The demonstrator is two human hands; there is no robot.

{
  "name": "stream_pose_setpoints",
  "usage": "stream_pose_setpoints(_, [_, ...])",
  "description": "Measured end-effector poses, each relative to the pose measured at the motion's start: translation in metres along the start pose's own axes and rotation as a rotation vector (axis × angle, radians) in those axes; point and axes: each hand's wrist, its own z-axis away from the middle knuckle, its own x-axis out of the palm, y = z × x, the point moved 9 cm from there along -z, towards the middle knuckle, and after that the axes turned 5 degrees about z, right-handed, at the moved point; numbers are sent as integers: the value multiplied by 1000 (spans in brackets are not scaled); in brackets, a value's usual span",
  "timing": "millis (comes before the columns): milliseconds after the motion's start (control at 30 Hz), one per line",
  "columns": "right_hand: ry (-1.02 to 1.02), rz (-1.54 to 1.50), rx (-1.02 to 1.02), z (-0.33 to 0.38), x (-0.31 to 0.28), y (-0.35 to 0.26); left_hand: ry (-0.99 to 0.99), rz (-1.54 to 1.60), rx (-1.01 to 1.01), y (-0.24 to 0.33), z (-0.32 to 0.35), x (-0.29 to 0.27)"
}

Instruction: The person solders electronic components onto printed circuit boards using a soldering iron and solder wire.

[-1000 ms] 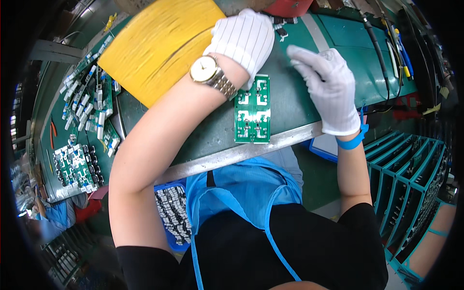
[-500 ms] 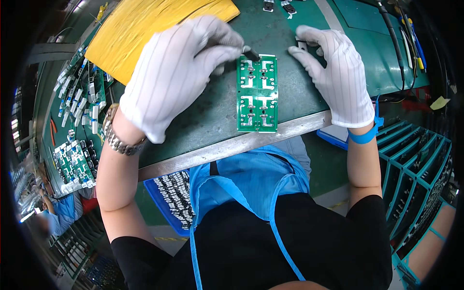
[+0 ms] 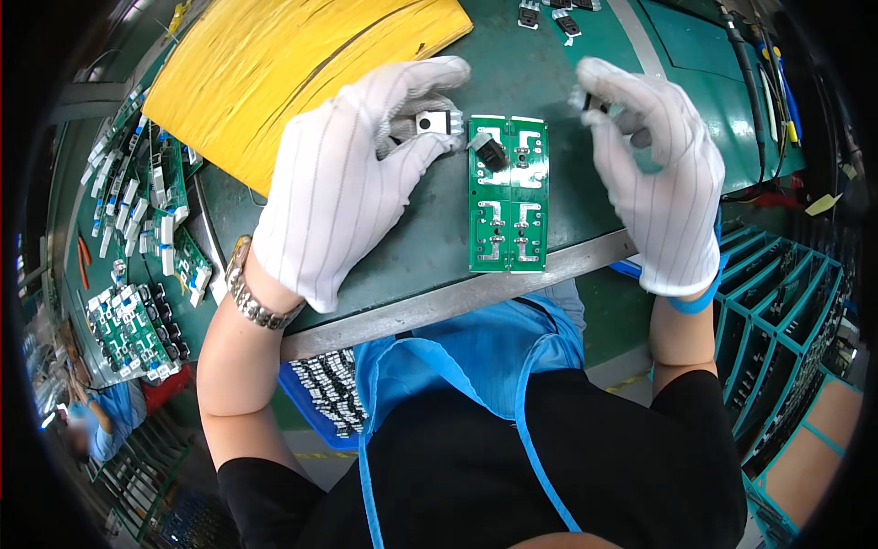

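Bench: a green work table [image 3: 430, 247] fills the upper half of the view, its metal front rim running just above the person's blue apron [image 3: 476, 357]; it gives a flat base so both hands can work close to the body
Yellow sheet: a large yellow pad [image 3: 274, 64] lies at the far left of the bench, touching nothing in hand, apparently pushed back to leave room
Side stock: many green boards [image 3: 137, 229] stand crowded along the left edge, and blue slotted racks [image 3: 786, 311] sit low on the right, so free room is mostly the strip in the middle
Circuit board: a green panel of four small boards [image 3: 508, 194] lies flat between the hands, its near end close to the bench rim, square to the person so its pads face up
Left hand: the left hand [image 3: 343, 183], in a white striped glove, is closed in a pinch on a small metal-tabbed component [image 3: 433, 122] just beside the board's upper left corner, held tab outward, seemingly for placing
Right hand: the right hand [image 3: 663, 174], gloved alike, hovers off the board's right side with fingertips closed on a small dark part [image 3: 594, 99]
Seated part: one dark component [image 3: 491, 152] rests tilted on the board's upper left section
Loose parts: a few more dark pieces [image 3: 549, 14] lie at the far edge, well apart
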Motion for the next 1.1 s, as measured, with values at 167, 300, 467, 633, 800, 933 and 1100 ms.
stream_pose_setpoints(167, [-139, -8, 48, 6, 13, 13, -48, -158, 65, 6, 5, 1])
stream_pose_setpoints(300, [-208, 72, -11, 1, 15, -8, 66, -255, 264, 20, 6, -7])
stream_pose_setpoints(467, [-234, 214, -85, 1, 39, -39, 82, -73, 54, 5, 4, -7])
stream_pose_setpoints(633, [-140, 60, -126, 1, 32, -38, 38, -165, 167, 7, 6, -2])
stream_pose_setpoints(800, [-154, 15, 33, 5, 18, -21, -18, -320, 293, 15, 9, 4])
stream_pose_setpoints(933, [-195, 140, -93, 5, 27, -28, -26, -377, 303, 21, 10, 3])
stream_pose_setpoints(1100, [-225, 205, -237, 6, 38, -35, 59, -392, 209, 19, 9, -5])
